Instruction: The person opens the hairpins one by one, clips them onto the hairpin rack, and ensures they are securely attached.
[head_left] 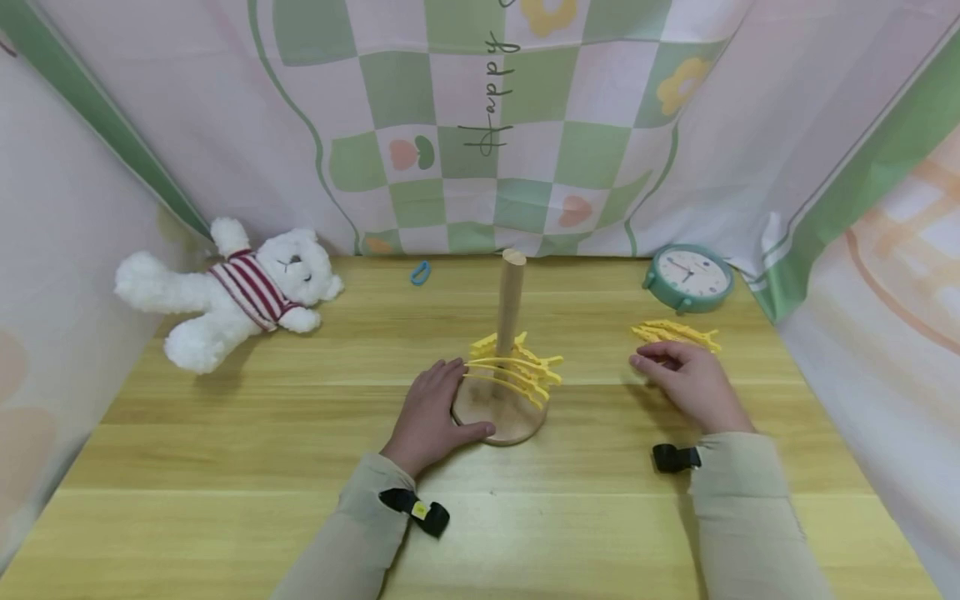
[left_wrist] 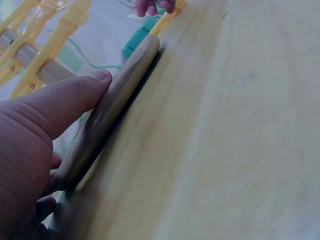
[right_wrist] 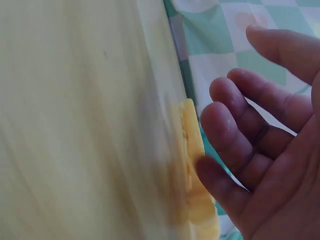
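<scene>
A wooden stand has a round base (head_left: pixel 491 417) and an upright dowel (head_left: pixel 511 292). Several long yellow clips (head_left: pixel 536 375) sit low around the dowel. My left hand (head_left: pixel 431 417) holds the base at its left edge, the thumb (left_wrist: pixel 82 95) pressed along the rim and the fingers round the far side. Over to the right, more yellow clips (head_left: pixel 678 332) lie in a small pile. My right hand (head_left: pixel 693 387) hovers just in front of that pile with loosely bent fingers (right_wrist: pixel 222 120), holding nothing. Part of the pile (right_wrist: pixel 197 195) is hidden behind those fingers.
A teal clock (head_left: pixel 690 277) lies at the back right, behind the loose clips. At the back left is a white teddy bear (head_left: pixel 255 287) in a striped shirt. A small blue ring-shaped piece (head_left: pixel 421 272) rests near the printed curtain (head_left: pixel 465 196).
</scene>
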